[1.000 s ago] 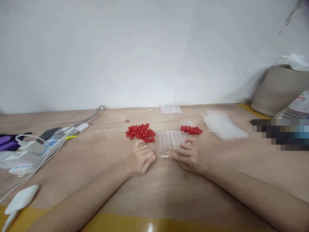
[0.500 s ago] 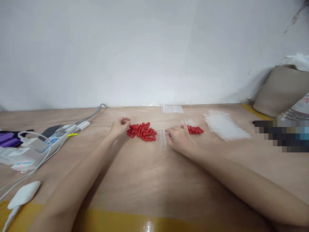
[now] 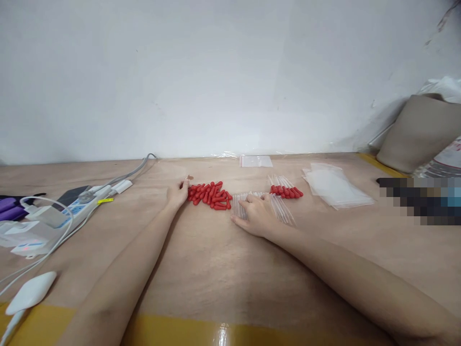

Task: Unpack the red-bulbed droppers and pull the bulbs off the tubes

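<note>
A heap of small red rubber caps (image 3: 212, 194) lies in the middle of the wooden table (image 3: 223, 269). My left hand (image 3: 178, 192) rests at the heap's left edge, fingertips pinched at the nearest caps; what they hold is too small to make out. Just right of the heap lies a row of clear glass tubes (image 3: 284, 214). My right hand (image 3: 255, 214) lies palm down on those tubes, fingers spread over them. Behind it sits a small bundle of tubes with red caps fitted (image 3: 286, 190).
A stack of clear plastic bags (image 3: 334, 190) lies at the right, one more bag (image 3: 255, 161) by the wall. A power strip with cables (image 3: 75, 206) and a white device (image 3: 30, 293) fill the left. A beige cushion (image 3: 418, 132) leans at the far right.
Both hands left the near edge of the tubes. My left hand reached to the left edge of the red caps. My right hand slid forward onto the tubes, then drew back a little.
</note>
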Demonstrator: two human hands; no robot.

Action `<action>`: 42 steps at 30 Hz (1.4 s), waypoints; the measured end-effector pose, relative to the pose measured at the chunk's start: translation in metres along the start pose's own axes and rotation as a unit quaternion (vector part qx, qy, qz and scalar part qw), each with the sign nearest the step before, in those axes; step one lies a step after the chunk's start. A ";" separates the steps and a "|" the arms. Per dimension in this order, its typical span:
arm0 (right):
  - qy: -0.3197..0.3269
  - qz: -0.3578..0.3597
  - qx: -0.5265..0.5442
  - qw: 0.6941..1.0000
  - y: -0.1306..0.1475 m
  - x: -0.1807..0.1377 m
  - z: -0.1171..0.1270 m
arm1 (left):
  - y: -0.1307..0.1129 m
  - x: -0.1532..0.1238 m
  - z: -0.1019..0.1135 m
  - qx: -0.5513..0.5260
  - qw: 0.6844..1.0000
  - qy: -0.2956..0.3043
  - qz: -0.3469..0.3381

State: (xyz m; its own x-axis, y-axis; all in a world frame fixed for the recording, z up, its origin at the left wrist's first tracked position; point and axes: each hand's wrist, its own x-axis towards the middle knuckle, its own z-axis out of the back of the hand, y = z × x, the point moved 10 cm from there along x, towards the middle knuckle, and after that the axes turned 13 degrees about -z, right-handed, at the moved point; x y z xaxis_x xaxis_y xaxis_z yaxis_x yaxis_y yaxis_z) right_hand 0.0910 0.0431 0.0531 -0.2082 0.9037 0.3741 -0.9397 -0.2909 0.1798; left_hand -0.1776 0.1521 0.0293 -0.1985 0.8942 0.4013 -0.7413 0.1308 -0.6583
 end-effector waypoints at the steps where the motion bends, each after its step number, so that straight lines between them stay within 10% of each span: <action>1: 0.005 -0.001 0.003 1.000 0.001 -0.001 -0.001 | -0.004 -0.002 0.000 0.021 1.000 0.000 -0.013; 6: -0.012 -0.030 0.007 0.999 -0.016 0.009 0.013 | -0.018 -0.005 0.001 0.093 0.994 0.010 -0.058; 15: 0.011 -0.213 -0.014 0.977 -0.137 0.042 0.022 | -0.017 -0.003 0.003 0.118 0.990 0.005 -0.073; 28: 0.027 -0.213 -0.085 0.973 -0.135 0.039 0.012 | -0.027 -0.008 0.021 0.103 0.989 -0.073 -0.083; 33: -0.010 -0.259 -0.012 0.966 -0.122 0.033 0.033 | -0.085 -0.032 0.040 0.042 0.960 -0.204 -0.187; 38: -0.035 -0.245 0.221 0.943 -0.088 0.024 0.034 | -0.148 -0.066 -0.032 -0.196 0.973 0.025 -0.118; 42: -0.019 -0.173 0.322 0.931 -0.050 0.008 0.035 | -0.178 -0.117 -0.089 -0.405 0.882 0.232 0.065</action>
State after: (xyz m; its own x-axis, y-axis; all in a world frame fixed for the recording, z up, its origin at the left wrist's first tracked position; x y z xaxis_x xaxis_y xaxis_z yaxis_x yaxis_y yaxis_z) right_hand 0.1457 0.0538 0.0791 0.0990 0.9699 0.2224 -0.5892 -0.1229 0.7985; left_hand 0.0345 0.0626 0.0425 0.1754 0.9784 0.1093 0.0065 0.1099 -0.9939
